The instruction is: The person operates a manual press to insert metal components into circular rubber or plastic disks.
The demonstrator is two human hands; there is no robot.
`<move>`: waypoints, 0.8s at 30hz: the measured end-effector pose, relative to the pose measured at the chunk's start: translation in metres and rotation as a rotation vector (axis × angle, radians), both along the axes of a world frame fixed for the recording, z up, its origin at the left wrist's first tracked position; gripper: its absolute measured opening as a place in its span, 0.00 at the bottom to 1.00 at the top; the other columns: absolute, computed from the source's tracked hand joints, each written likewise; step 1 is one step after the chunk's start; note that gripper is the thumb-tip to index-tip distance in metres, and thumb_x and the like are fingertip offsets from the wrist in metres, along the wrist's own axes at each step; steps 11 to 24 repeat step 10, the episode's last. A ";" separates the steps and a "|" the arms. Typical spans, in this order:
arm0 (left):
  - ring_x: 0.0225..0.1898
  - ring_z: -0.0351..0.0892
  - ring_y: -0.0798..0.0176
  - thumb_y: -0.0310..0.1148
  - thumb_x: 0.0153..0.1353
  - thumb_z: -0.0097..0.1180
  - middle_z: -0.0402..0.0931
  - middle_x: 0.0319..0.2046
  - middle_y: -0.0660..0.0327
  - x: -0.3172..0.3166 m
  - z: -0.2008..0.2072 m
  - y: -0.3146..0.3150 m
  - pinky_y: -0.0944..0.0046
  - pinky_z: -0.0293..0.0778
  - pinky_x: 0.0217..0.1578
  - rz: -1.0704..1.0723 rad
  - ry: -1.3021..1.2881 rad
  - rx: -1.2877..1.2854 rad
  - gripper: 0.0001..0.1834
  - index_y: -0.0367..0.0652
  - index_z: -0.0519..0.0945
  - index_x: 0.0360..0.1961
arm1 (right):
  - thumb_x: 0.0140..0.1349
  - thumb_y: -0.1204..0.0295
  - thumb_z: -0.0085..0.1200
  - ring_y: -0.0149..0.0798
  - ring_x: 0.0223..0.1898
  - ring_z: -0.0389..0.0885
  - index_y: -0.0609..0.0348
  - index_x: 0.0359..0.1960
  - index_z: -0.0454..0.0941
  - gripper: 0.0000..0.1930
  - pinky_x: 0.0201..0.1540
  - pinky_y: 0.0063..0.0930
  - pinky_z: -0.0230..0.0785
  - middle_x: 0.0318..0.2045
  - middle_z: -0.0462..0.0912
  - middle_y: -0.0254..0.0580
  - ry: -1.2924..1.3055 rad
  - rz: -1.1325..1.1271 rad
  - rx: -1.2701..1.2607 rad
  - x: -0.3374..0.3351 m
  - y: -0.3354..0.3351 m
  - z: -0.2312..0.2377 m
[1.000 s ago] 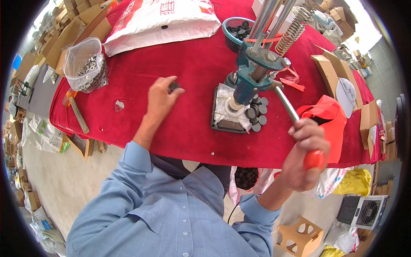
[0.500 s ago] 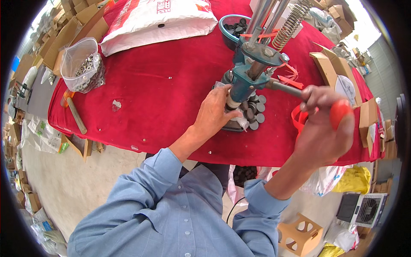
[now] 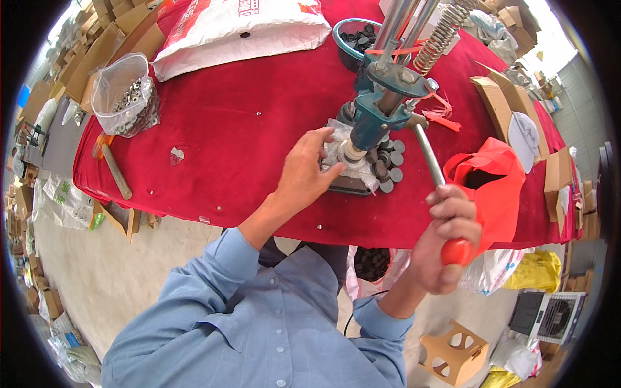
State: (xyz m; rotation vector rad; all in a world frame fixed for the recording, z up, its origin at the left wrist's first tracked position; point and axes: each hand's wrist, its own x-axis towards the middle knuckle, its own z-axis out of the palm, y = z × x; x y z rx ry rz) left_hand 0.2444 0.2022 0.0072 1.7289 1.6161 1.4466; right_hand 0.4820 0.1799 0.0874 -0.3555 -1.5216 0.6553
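Observation:
A green hand press (image 3: 372, 123) with steel columns and a coiled spring (image 3: 446, 39) stands on the red-covered table. My right hand (image 3: 446, 236) is closed around its metal lever (image 3: 428, 152), by the red knob (image 3: 458, 251). The lever slants down toward me. To the left of the press head, my left hand (image 3: 304, 169) has its fingers apart and holds nothing that I can see. Clear plastic film (image 3: 336, 155) lies around the white die (image 3: 351, 152) under the head. Several grey and dark round discs (image 3: 389, 167) are piled just right of the die.
An orange-red bag (image 3: 501, 200) lies right of the lever. A blue basin (image 3: 343, 55) of dark discs and a big white sack (image 3: 242, 35) stand behind. At left are a plastic bag of small metal parts (image 3: 129, 103) and a hammer (image 3: 115, 171). Cardboard boxes (image 3: 501, 103) sit at right.
My right hand has pulled the lever down and toward me, uncovering the orange-red bag. My left hand has drawn back left from the die, and its fingers have parted.

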 end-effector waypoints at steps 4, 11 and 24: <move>0.40 0.81 0.49 0.28 0.53 0.77 0.80 0.50 0.50 0.022 -0.006 0.025 0.53 0.80 0.43 -0.079 -0.001 0.049 0.37 0.37 0.74 0.64 | 0.76 0.48 0.50 0.43 0.38 0.77 0.63 0.43 0.77 0.25 0.48 0.39 0.74 0.35 0.80 0.49 0.153 0.031 -0.065 -0.008 0.047 0.044; 0.43 0.82 0.54 0.31 0.54 0.77 0.81 0.49 0.50 0.023 -0.002 0.006 0.53 0.79 0.47 -0.061 -0.054 -0.123 0.38 0.39 0.74 0.65 | 0.76 0.52 0.55 0.44 0.50 0.82 0.66 0.56 0.79 0.25 0.47 0.38 0.71 0.43 0.82 0.48 -0.099 -0.159 -0.256 -0.033 0.111 0.090; 0.43 0.82 0.54 0.31 0.54 0.77 0.81 0.49 0.50 0.023 -0.002 0.006 0.53 0.79 0.47 -0.061 -0.054 -0.123 0.38 0.39 0.74 0.65 | 0.76 0.52 0.55 0.44 0.50 0.82 0.66 0.56 0.79 0.25 0.47 0.38 0.71 0.43 0.82 0.48 -0.099 -0.159 -0.256 -0.033 0.111 0.090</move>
